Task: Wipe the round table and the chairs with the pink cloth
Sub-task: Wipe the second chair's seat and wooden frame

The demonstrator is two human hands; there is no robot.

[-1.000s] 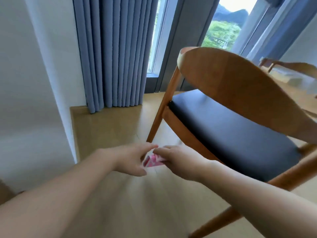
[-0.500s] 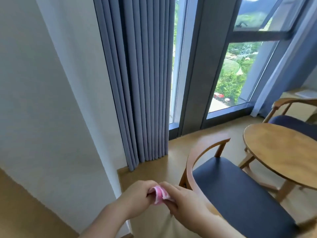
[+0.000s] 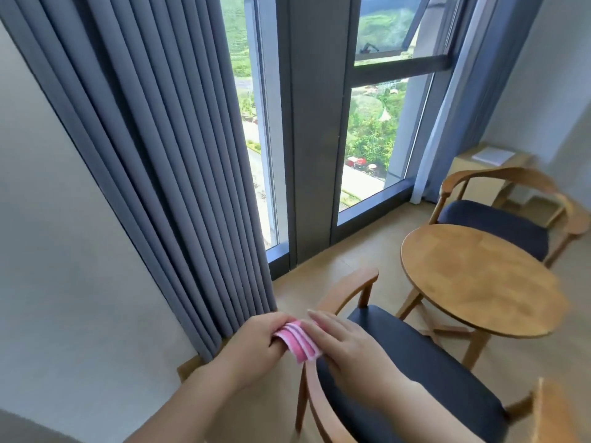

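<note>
I hold the cloth [image 3: 295,342] folded into a small pink wad between both hands, just above the curved back rail of the near chair [image 3: 415,372]. My left hand [image 3: 256,345] has its fingers curled round the left end of the cloth; a fingertip shows under the fold. My right hand [image 3: 345,343] lies over the right end with fingers fairly straight, and I cannot tell from here whether the thumb underneath pinches the cloth or only steadies it.

As I judge it, I am arranging the fold, not wiping: the cloth touches neither the table nor a seat. The table [image 3: 479,279] stands to the right, well apart from my hands, between the near chair and the far chair [image 3: 499,225]. Nothing on the wood or the dark cushions tells me whether any of them has been wiped; no damp streaks or dust lines show. So I count all three as possibly still to do, the near chair being closest to hand.

Much is hard to read. My right forearm covers part of the near chair's back rail, and its near legs run out of the bottom edge. The table's right rim is smeared by blur. The far chair's seat is partly hidden behind the table. A blurred wooden piece at the bottom right corner I cannot identify.
</note>
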